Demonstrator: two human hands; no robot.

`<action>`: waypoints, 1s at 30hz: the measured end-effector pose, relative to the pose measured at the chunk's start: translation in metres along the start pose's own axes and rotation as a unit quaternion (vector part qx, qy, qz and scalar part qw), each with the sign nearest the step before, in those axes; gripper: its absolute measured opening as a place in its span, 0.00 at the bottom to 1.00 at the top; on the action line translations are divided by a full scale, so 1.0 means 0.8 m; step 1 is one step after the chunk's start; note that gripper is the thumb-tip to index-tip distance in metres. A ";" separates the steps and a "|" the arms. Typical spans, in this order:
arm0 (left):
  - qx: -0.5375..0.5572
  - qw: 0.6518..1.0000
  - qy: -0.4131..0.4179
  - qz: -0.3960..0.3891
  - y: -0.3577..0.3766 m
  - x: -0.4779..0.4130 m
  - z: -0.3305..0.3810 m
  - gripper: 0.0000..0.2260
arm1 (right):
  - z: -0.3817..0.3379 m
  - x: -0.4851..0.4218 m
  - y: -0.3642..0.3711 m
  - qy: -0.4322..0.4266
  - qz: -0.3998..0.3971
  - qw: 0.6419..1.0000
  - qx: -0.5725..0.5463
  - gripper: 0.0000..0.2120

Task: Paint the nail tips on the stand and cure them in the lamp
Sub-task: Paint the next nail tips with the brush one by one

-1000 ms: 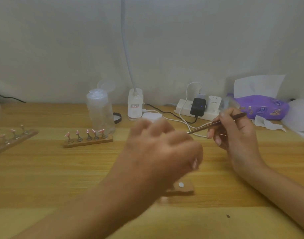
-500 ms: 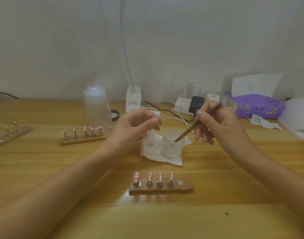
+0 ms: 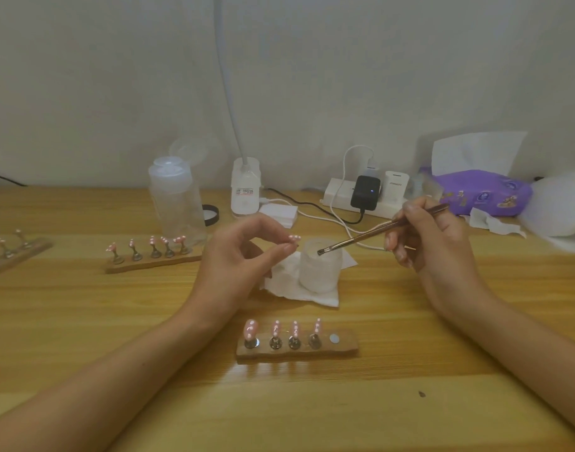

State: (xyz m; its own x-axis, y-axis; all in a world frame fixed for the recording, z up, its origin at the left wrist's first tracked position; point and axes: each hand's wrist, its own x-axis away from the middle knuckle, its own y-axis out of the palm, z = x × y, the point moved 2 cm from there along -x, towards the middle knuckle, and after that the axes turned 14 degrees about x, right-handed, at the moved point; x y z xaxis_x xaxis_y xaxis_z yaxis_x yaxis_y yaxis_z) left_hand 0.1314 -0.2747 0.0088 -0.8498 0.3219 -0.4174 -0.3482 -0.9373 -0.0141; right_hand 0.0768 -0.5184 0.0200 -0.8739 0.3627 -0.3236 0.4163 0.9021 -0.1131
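Raising its gripped brush [image 3: 377, 231] to the mouth of the jar [image 3: 318, 275], the right hand [image 3: 432, 246] seems loaded with paint; beside the jar, the left hand [image 3: 237, 259] pinches a nail tip [image 3: 294, 237], ready for painting.

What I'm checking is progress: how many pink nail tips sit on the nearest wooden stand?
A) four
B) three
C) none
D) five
A: four pink nail tips sit on the nearest wooden stand, its fifth spot a bare silver disc; the left hand pinches another tip.

The wooden table [image 3: 84, 321] before me carries a near nail stand [image 3: 344, 345], a second stand [image 3: 155, 263] farther left, a clear bottle [image 3: 177, 207], a lamp base [image 3: 245, 194] and a power strip [image 3: 336, 192].
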 end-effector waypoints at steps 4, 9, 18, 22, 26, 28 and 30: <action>-0.032 0.999 0.010 -0.006 0.001 -0.001 -0.005 0.03 | 0.010 0.004 0.001 0.035 0.011 0.999 -0.038 0.12; -0.066 0.997 0.011 -0.025 0.002 -0.002 -0.009 0.02 | 0.011 0.004 0.004 0.077 0.022 0.994 -0.069 0.12; -0.098 0.994 0.032 -0.037 0.003 -0.001 -0.009 0.03 | 0.007 0.005 0.007 0.032 -0.020 0.998 -0.051 0.12; -0.112 0.992 0.043 -0.035 0.004 0.000 -0.009 0.03 | 0.010 0.005 0.007 0.014 -0.029 0.999 -0.040 0.12; -0.115 0.991 0.051 -0.039 0.004 0.001 -0.008 0.03 | 0.013 0.003 0.007 0.021 -0.018 0.999 -0.036 0.11; -0.120 0.991 0.054 -0.039 0.004 0.001 -0.008 0.03 | 0.012 0.003 0.006 0.020 -0.016 0.999 -0.046 0.11; -0.122 0.990 0.057 -0.036 0.004 0.001 -0.008 0.03 | 0.011 0.004 0.007 0.011 -0.026 0.999 -0.040 0.12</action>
State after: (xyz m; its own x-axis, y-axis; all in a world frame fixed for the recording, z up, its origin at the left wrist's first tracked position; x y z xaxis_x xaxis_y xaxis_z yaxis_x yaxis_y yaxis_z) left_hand 0.1326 -0.2783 0.0024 -0.7710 0.3855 -0.5069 -0.2891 -0.9211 -0.2608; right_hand 0.0783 -0.5146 0.0104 -0.9000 0.3186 -0.2974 0.3488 0.9357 -0.0529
